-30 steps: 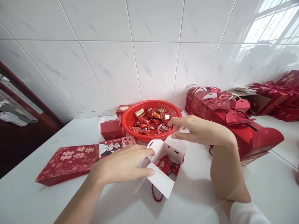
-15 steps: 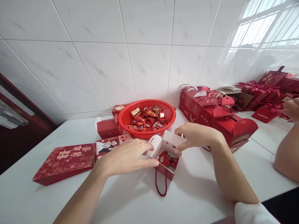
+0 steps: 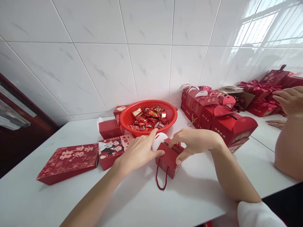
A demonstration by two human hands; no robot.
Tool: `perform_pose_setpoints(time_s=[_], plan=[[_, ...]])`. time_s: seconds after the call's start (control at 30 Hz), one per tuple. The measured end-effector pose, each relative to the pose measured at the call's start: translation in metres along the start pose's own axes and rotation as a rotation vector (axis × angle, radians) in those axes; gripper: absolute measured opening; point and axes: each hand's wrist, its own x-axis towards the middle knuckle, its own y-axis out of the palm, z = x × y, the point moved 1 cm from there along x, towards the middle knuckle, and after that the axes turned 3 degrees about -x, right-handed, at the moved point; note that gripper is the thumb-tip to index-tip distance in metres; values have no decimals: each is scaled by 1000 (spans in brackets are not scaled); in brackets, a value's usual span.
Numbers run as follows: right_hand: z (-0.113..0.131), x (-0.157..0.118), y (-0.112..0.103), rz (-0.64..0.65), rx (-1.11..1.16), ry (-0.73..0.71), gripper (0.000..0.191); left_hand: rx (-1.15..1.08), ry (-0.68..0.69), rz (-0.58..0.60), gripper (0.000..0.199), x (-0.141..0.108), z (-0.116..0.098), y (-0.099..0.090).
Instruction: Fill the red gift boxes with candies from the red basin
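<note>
Both hands on one little red box (image 3: 167, 154), lid flaps mostly folded over, sitting on the white counter (image 3: 132, 205) just in front of the red basket (image 3: 127, 118) of candies (image 3: 152, 120).
So the left hand (image 3: 139, 151) is spread pretty wide, thumb on the box's top panel, forefinger pointing toward the basket; the right hand (image 3: 193, 143) arches over the other side, thumb near the corner, fingers up by the top, and honestly can't tell if it's gripping. White rounded flap (image 3: 159, 142) sticks up at the back left, dark red cord (image 3: 161, 186) loops down front onto the counter.
</note>
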Motion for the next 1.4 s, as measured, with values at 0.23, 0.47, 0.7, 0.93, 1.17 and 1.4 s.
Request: perform_pose_setpoints(time_s=[0.23,0.47,0.7,0.93,1.17,1.4], plan=[[4,-6,-2,30,50,49,44,-26,42,-2,34,0,3,2],[3,-1,2,23,57,94,41,-18,190,16,32,1,1,12],[-7,11,6,11,-70,365,57,-69,310,159,43,-2,2,16],[-28,22,13,48,49,324,80,-152,175,136,50,-1,-7,28],[-50,38,17,171,198,267,65,-168,34,174,68,6,8,22],[-69,49,21,63,512,104,57,-263,122,187,62,23,30,12]])
